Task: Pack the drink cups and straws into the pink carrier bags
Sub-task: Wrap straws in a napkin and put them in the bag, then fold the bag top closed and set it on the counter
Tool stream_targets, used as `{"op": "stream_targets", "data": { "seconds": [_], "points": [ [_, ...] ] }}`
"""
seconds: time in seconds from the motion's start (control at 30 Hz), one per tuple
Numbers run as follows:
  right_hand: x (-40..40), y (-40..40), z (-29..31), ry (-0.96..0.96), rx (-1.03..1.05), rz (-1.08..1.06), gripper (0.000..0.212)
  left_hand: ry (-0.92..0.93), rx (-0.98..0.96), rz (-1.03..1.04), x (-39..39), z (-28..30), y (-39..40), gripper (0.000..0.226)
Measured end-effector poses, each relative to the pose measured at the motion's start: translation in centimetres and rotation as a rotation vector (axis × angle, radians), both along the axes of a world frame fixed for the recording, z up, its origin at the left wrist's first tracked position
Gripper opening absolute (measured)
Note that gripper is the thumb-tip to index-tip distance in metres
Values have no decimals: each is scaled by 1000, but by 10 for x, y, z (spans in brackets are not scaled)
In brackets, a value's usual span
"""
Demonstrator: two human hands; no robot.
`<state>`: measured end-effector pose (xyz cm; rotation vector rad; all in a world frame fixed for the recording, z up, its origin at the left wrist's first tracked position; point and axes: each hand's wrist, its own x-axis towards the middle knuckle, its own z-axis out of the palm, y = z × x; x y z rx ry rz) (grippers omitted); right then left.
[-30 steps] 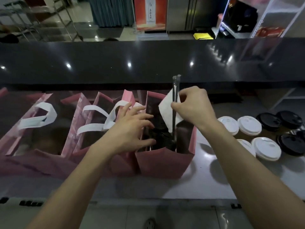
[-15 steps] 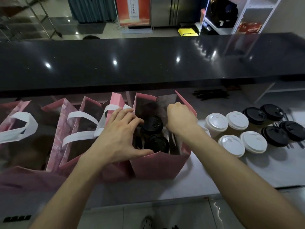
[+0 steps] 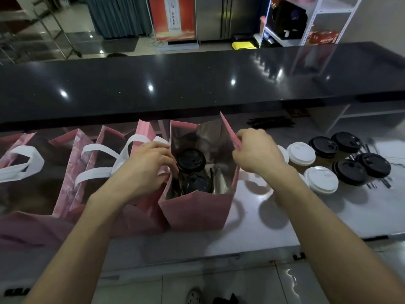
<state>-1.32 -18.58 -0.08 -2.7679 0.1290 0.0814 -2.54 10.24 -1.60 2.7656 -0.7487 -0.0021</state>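
Observation:
A pink carrier bag point(image 3: 197, 211) stands open in the middle of the counter. Inside it sit two cups with black lids point(image 3: 191, 161), and dark straws point(image 3: 211, 174) lean beside them. My left hand point(image 3: 146, 165) grips the bag's left rim. My right hand point(image 3: 256, 154) pinches the bag's right rim and holds it outward. To the right stand white-lidded cups point(image 3: 301, 153) and black-lidded cups point(image 3: 349, 172). More pink bags with white handles point(image 3: 96, 170) stand to the left.
A raised black counter top point(image 3: 197, 84) runs across behind the bags. A bundle of dark straws point(image 3: 270, 123) lies under its edge at the back right. The grey work surface point(image 3: 252, 227) ends just in front of the bags.
My right hand lowered the straws into the bag, let them go and moved to the bag's right rim. My left hand shifted from the opening to the left rim.

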Motion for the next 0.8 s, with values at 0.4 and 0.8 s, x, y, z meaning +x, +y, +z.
{"op": "stream_targets", "data": {
  "seconds": [0.4, 0.8],
  "points": [
    [45, -29, 3, 4, 136, 537, 33, -81, -191, 174, -56, -20, -108, 22],
    [-4, -91, -18, -347, 561, 420, 51, -82, -368, 258, -72, -5, -63, 47]
  ]
}}
